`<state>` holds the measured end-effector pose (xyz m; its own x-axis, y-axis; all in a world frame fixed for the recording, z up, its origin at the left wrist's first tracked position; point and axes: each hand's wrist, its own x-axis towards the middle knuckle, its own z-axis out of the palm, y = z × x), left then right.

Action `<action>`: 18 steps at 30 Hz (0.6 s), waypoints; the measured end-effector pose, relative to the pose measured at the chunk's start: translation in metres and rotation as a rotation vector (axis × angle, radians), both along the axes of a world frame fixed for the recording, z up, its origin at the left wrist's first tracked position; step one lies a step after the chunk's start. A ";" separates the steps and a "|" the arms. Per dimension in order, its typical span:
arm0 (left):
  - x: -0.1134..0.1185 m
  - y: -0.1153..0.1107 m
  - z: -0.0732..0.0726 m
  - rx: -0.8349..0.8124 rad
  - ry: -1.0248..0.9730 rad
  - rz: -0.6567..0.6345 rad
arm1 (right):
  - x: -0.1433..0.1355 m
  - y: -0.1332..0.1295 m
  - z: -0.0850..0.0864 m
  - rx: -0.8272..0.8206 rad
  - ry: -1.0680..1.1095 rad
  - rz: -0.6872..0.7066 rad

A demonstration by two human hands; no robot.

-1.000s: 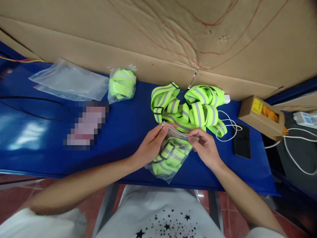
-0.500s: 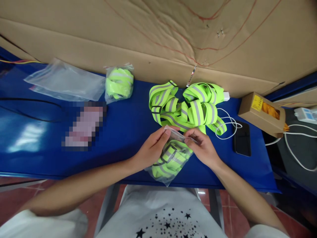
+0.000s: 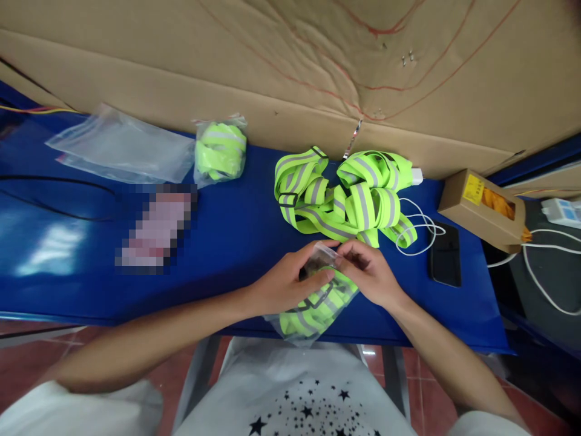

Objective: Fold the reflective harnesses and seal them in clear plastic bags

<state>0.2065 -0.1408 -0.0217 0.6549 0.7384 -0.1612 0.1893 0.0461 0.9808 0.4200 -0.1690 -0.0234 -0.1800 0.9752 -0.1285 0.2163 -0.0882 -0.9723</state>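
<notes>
A clear zip bag [image 3: 290, 332] holds a folded neon-yellow reflective strap [image 3: 313, 315] with grey stripes and black buckles, near the table's front edge. My left hand [image 3: 290, 275] grips the bag from the left, its thumb lying across the plastic over the strap. On the other side my right hand [image 3: 370, 269] pinches the bag's upper right edge between thumb and fingers. The fingertips of both hands nearly meet at the bag's mouth. Just beyond them lies a loose heap of similar reflective straps [image 3: 358, 206].
Empty clear bags [image 3: 122, 145] lie at the back left, beside a packed bag of strap [image 3: 221, 151]. A blurred-out pinkish item [image 3: 157, 230] is on the blue table [image 3: 236, 242]. To the right are a black phone [image 3: 445, 254], a white cable [image 3: 420, 224] and a cardboard box [image 3: 483, 209].
My left hand has shifted right along the bag, its thumb moving from the top edge down onto the plastic over the strap. My right hand stays at the bag's right edge.
</notes>
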 end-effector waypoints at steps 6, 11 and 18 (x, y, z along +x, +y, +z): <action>0.000 0.000 0.001 0.022 0.000 -0.057 | 0.000 -0.002 -0.002 0.034 -0.003 0.029; 0.000 0.000 0.001 0.079 -0.011 -0.113 | 0.001 -0.004 -0.002 0.053 -0.023 0.081; -0.001 -0.001 0.003 0.189 0.086 -0.219 | 0.000 -0.008 -0.006 0.109 -0.099 0.068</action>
<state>0.2058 -0.1417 -0.0184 0.7920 0.6029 -0.0963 0.2574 -0.1866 0.9481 0.4203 -0.1766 -0.0292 -0.2377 0.9704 -0.0435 0.3137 0.0343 -0.9489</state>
